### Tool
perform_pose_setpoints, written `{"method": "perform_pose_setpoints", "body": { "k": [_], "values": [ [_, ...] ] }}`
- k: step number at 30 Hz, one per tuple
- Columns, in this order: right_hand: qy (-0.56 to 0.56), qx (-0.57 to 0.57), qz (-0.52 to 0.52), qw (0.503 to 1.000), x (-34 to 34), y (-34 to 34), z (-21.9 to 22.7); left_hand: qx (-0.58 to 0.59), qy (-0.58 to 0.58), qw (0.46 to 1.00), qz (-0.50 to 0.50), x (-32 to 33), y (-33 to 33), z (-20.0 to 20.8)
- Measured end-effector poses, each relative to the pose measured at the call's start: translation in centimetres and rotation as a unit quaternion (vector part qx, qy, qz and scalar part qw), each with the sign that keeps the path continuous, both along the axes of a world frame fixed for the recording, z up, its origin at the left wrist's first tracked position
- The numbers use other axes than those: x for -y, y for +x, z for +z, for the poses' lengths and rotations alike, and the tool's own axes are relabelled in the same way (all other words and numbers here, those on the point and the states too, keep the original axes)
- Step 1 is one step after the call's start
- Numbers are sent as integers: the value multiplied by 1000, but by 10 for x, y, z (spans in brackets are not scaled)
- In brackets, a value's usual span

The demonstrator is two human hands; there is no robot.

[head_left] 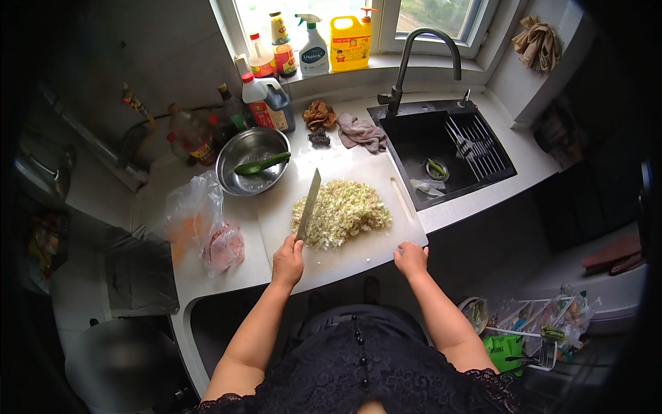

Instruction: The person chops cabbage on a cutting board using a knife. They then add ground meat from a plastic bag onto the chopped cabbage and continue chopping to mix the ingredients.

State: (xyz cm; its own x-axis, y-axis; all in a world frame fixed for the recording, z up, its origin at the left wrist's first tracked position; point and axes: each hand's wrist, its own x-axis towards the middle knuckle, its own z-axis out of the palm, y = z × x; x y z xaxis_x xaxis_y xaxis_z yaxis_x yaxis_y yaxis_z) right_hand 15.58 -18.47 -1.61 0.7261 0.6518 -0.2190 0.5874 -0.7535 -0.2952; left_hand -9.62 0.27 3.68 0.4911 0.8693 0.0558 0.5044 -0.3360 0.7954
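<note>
My left hand point(288, 262) is closed round the handle of a kitchen knife point(310, 205). Its broad blade points away from me along the left side of a heap of finely chopped pale green and white vegetable point(348, 214). The heap lies on a white cutting board point(331, 265), with a few bits strewn at its near side. At the board's near right corner, my right hand point(412, 260) holds the edge, its fingertips partly hidden. Behind the board to the left, a steel bowl point(227, 181) contains a long green cucumber-like vegetable point(262, 164).
Left of the board lie a clear bag with orange contents point(189, 224) and bagged raw meat point(224, 248). A black sink point(414, 138) with a tap point(403, 76) is at the right. Behind are a crumpled cloth point(362, 132), dark dried fungus point(319, 116), and several bottles, including a jug point(267, 103).
</note>
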Motion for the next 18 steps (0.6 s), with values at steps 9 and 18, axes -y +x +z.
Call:
{"method": "perform_pose_setpoints", "body": {
  "k": [9,18],
  "values": [
    [-21,6,9,1000,-3,-1,3,-20,-3,999,-29,4,7,-18],
    [-12,10,13,1000,-1,0,-2,-3,-1,999,-42,11,19,-20]
  ]
}}
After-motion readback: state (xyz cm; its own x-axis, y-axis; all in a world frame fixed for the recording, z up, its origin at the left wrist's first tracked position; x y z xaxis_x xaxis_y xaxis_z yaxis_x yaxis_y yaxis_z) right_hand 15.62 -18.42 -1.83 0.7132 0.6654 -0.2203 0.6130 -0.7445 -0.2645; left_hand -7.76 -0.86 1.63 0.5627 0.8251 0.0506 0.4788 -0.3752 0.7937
